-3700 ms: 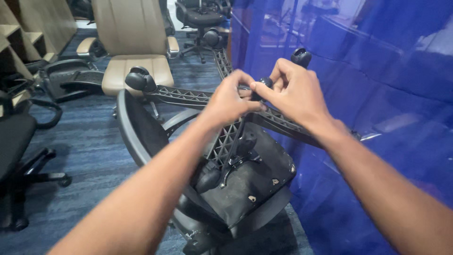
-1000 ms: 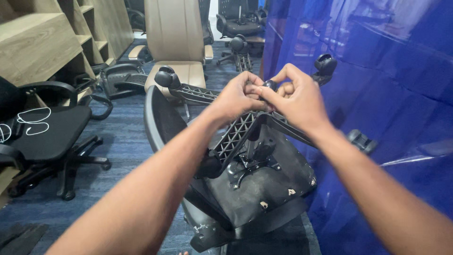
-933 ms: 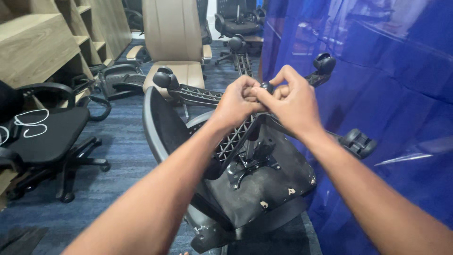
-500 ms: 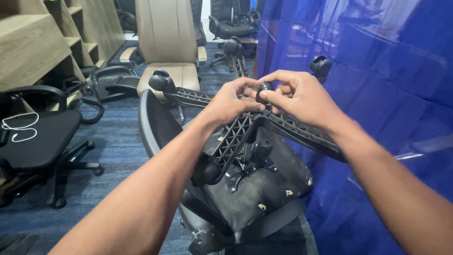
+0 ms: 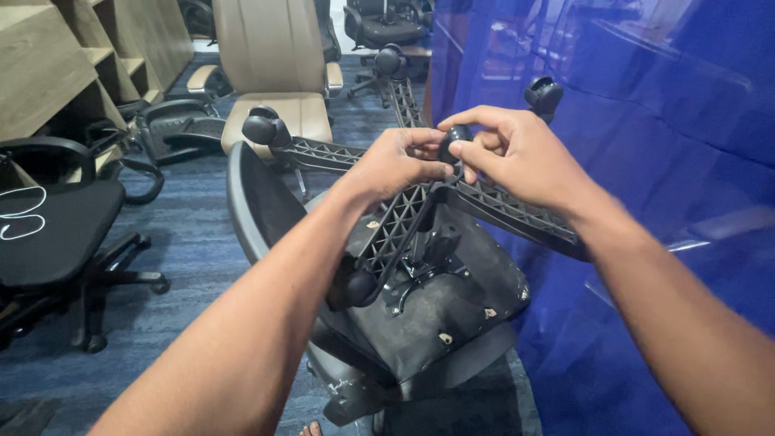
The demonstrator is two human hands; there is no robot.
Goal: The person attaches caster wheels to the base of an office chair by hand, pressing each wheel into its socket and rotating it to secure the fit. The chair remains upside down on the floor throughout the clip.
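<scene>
Since a moment ago the right hand (image 5: pixel 517 153) pinches the small black knob (image 5: pixel 454 136) seemingly higher above the upturned chair's base hub (image 5: pixel 432 194), the left hand (image 5: pixel 395 161) gripping just beside.

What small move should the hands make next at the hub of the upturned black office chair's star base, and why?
Probably a steady grip and a small twist or pull. The right hand pinches a small round black cap at the hub of the black ribbed plastic star base, and the left hand grips right beside it. Whether the cap is loose cannot be told.
</scene>
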